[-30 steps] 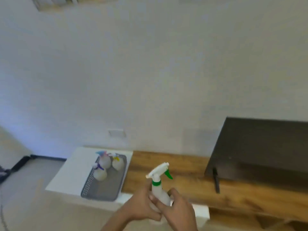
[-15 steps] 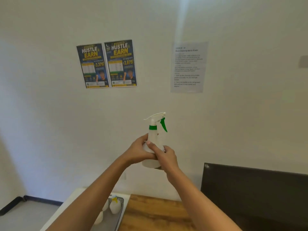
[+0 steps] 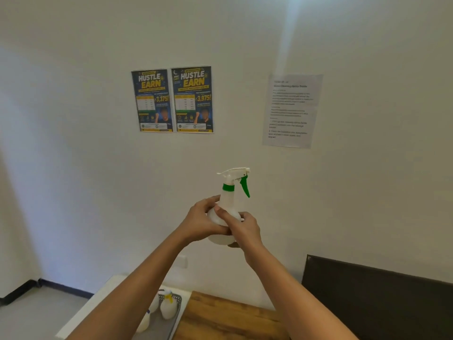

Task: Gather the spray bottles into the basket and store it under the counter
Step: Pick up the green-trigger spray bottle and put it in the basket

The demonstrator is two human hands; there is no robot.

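Note:
I hold a white spray bottle with a green collar and trigger (image 3: 229, 207) upright in front of the wall at chest height. My left hand (image 3: 199, 222) wraps its round body from the left, and my right hand (image 3: 242, 229) grips it from the right and below. Far below, at the bottom edge, a grey mesh basket (image 3: 177, 312) lies on a white surface. It holds three white spray bottles, one with a yellow collar (image 3: 168, 305); my left forearm partly hides the others.
A wooden counter top (image 3: 228, 317) runs right of the basket. A dark panel (image 3: 377, 298) stands on it at the right. Two posters (image 3: 172, 100) and a printed sheet (image 3: 291, 110) hang on the white wall. Grey floor (image 3: 36, 307) lies at lower left.
Both hands have lifted the green-trigger bottle from just above the counter up in front of the wall, and my view has tilted upward. In the last half second, hardly anything moved.

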